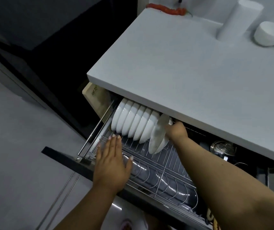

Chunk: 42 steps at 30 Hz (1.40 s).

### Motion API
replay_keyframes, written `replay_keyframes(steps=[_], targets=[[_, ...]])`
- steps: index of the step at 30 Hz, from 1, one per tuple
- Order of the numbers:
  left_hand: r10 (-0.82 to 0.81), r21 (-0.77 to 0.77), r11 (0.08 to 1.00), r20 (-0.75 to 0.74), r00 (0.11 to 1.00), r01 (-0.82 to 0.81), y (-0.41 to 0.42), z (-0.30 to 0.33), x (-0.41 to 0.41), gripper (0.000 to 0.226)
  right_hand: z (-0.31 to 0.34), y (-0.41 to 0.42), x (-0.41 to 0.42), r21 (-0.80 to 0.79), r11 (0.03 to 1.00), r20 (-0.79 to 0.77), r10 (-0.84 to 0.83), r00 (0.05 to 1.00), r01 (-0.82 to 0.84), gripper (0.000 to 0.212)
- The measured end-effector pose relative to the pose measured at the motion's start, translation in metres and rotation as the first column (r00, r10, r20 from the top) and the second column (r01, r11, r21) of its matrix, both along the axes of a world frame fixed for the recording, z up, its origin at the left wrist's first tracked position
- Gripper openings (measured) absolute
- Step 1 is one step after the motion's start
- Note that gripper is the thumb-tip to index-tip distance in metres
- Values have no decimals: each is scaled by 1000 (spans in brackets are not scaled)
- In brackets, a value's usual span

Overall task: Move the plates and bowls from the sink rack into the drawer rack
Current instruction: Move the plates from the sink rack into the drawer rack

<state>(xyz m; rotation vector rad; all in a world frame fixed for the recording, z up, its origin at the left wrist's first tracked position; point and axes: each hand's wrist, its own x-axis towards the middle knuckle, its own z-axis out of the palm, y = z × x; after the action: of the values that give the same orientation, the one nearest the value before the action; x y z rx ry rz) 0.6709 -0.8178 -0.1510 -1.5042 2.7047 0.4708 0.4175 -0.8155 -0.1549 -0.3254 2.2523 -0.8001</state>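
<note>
A pulled-out drawer rack (151, 156) of chrome wire sits under the white counter. Several white bowls (133, 122) stand on edge in a row at its far left. My right hand (176, 131) grips a white plate (158, 135), held upright on the wire at the right end of that row. My left hand (112, 161) lies flat, fingers apart, on the rack's front left part, holding nothing. The sink rack is out of view.
A white counter (191, 63) overhangs the drawer. On it stand a tall white cylinder (237, 19), two upturned white bowls (270, 33) at the right edge, and a red chilli (167, 9) at the back. Metal utensils (222, 147) lie in the drawer's right part.
</note>
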Motion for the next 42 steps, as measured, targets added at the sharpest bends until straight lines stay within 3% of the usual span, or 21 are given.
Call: replay_keyframes(steps=[8,16,25,34,39,42], targets=[[15,33,999,-17,1000,-14,-1,1,0,83,-15,-26,1,122,986,-50,122,991,-116,39],[30,62,998,-9,1000,-29,-1,1,0,85,-19,-42,6,198,959,-109,228,967,-204,49],[25,58,998,-9,1000,-24,-1,3,0,86,-18,-45,6,236,938,-55,275,960,-255,57],[12,72,997,-9,1000,-11,-1,5,-1,84,5,-10,20,80,988,-73,142,987,-136,59],[18,160,987,0,1000,-18,-3,13,-2,76,30,26,27,-27,996,-116,84,990,-87,58],[45,206,978,-69,997,-29,-3,25,-7,75,51,50,31,-117,993,-146,16,989,-33,59]])
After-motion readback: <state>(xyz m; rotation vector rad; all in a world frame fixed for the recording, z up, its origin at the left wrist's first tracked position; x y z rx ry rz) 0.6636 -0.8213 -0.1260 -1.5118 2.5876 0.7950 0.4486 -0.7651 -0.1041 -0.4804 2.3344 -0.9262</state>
